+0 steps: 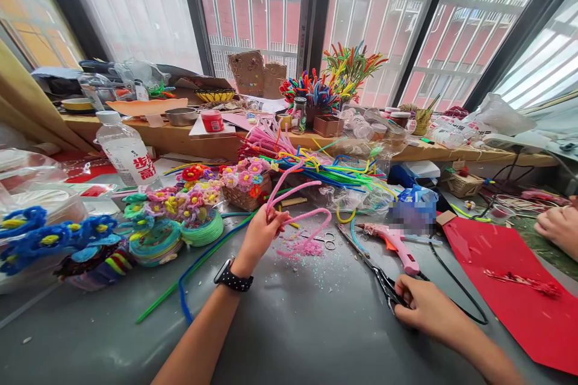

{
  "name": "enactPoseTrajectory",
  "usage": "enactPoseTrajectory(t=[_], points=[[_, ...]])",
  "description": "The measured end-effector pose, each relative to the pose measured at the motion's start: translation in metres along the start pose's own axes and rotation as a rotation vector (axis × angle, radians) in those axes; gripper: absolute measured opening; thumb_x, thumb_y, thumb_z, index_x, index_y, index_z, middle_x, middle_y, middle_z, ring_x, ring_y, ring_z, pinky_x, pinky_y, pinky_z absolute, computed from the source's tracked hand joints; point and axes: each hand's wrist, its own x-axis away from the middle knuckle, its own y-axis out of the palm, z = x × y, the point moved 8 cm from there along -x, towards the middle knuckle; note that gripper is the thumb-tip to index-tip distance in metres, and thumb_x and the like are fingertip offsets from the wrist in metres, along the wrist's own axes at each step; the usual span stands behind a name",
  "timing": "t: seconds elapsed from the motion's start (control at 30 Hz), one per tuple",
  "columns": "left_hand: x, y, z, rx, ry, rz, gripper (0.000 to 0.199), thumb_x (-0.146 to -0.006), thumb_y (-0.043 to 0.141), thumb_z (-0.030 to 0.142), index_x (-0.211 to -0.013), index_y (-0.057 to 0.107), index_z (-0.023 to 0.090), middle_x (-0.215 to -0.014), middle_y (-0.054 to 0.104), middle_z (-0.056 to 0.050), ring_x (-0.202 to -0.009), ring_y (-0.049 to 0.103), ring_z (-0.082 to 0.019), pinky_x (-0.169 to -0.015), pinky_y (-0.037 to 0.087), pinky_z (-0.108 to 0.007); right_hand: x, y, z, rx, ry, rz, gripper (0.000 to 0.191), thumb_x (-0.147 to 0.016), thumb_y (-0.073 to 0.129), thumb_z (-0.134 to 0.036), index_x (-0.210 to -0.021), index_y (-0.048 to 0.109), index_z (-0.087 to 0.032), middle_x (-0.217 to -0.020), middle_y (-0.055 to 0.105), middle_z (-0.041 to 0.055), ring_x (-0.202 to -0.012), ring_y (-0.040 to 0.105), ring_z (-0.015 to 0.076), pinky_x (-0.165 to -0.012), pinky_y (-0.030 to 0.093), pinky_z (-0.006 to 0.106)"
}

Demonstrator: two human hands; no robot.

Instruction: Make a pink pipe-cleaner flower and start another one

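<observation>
My left hand (262,231), with a watch on the wrist, is closed on pink pipe cleaners (295,194); they stick up and bend to the right. Beneath them on the grey table lie pink clippings (307,248) and small silver scissors (330,241). My right hand (418,301) has its fingers wrapped round the handles of long black-handled scissors (382,280). The blades point up and left, toward a pink glue gun (392,243). Left of my left hand stand pipe-cleaner flowers (198,192) in wrapped pots.
A water bottle (124,150) stands at the left. Blue and green pipe cleaners (183,283) lie left of my left arm. Bundled pipe cleaners (325,168) fill the middle back. At the right are a red sheet (506,277), a black cord (467,298) and another person's hand (557,228).
</observation>
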Motion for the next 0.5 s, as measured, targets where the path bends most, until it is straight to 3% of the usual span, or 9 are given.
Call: enactPoseTrajectory(t=[0.13, 0.27, 0.4, 0.5], points=[[0.004, 0.002, 0.003, 0.151, -0.075, 0.000, 0.042, -0.057, 0.065, 0.037, -0.057, 0.027, 0.019, -0.050, 0.045, 0.008, -0.040, 0.040, -0.003, -0.039, 0.027, -0.015, 0.001, 0.007, 0.002, -0.318, 0.023, -0.121, 0.009, -0.061, 0.046, -0.024, -0.062, 0.038, -0.020, -0.049, 0.047, -0.0045, -0.047, 0.043, 0.0104, -0.044, 0.030, 0.021], [0.004, 0.001, -0.001, 0.279, -0.153, -0.014, 0.043, -0.056, 0.067, 0.034, -0.056, 0.027, 0.018, -0.052, 0.047, 0.006, -0.046, 0.044, -0.003, -0.043, 0.031, -0.014, 0.008, 0.011, -0.001, -0.700, 0.045, -0.172, 0.023, -0.066, 0.048, -0.042, -0.067, 0.042, -0.019, -0.054, 0.051, -0.0022, -0.051, 0.051, 0.0124, -0.051, 0.040, 0.023], [0.003, 0.002, -0.005, 0.388, -0.188, -0.051, 0.035, -0.058, 0.067, 0.032, -0.060, 0.036, 0.016, -0.062, 0.056, 0.003, -0.045, 0.040, -0.001, -0.044, 0.032, -0.013, 0.018, 0.003, -0.014, -0.919, 0.000, -0.179, 0.034, -0.066, 0.055, -0.047, -0.082, 0.049, -0.018, -0.072, 0.060, 0.0054, -0.068, 0.057, 0.0165, -0.065, 0.044, 0.028], [0.003, 0.003, -0.006, 0.407, -0.213, -0.075, 0.032, -0.059, 0.067, 0.032, -0.060, 0.040, 0.014, -0.066, 0.058, 0.001, -0.045, 0.039, -0.001, -0.043, 0.032, -0.014, 0.018, -0.008, -0.031, -1.009, -0.071, -0.136, 0.037, -0.063, 0.058, -0.049, -0.080, 0.053, -0.017, -0.075, 0.060, 0.0070, -0.072, 0.058, 0.0196, -0.070, 0.045, 0.033]])
